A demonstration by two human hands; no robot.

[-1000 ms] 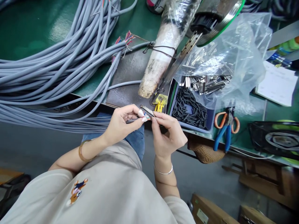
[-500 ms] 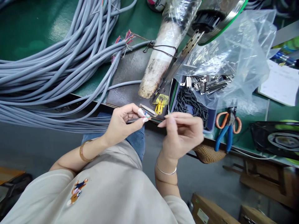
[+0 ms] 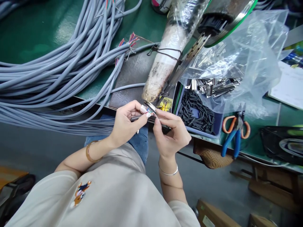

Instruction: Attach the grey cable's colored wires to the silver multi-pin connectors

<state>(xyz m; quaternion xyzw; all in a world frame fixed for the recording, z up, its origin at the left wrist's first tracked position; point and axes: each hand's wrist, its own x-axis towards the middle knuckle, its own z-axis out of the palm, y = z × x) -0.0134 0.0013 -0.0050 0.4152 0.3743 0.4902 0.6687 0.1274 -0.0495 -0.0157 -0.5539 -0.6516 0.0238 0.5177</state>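
My left hand (image 3: 126,124), white wraps on its thumb and index finger, is closed on a multi-pin metal connector (image 3: 150,106) and the end of a grey cable (image 3: 134,118). Thin coloured wires show at the back of the connector, between the wrapped fingertips. Close against its right end, my right hand (image 3: 171,132) pinches a thin white wire (image 3: 155,115) between thumb and index finger. Just above the hands is the scorched tip of a white wrapped tube (image 3: 151,88), partly behind the connector.
Grey cables (image 3: 59,69) cover the bench's left side. A blue bin (image 3: 216,126) holds short black tubes (image 3: 196,110), with a clear bag (image 3: 255,63) of metal connectors behind. Orange-and-blue pliers (image 3: 233,135) lie to the right. A yellow piece (image 3: 165,104) lies beyond my right hand.
My right hand has moved left to the connector and now pinches a white wire there. The connector has tilted slightly in my left hand. The view has shifted a little.
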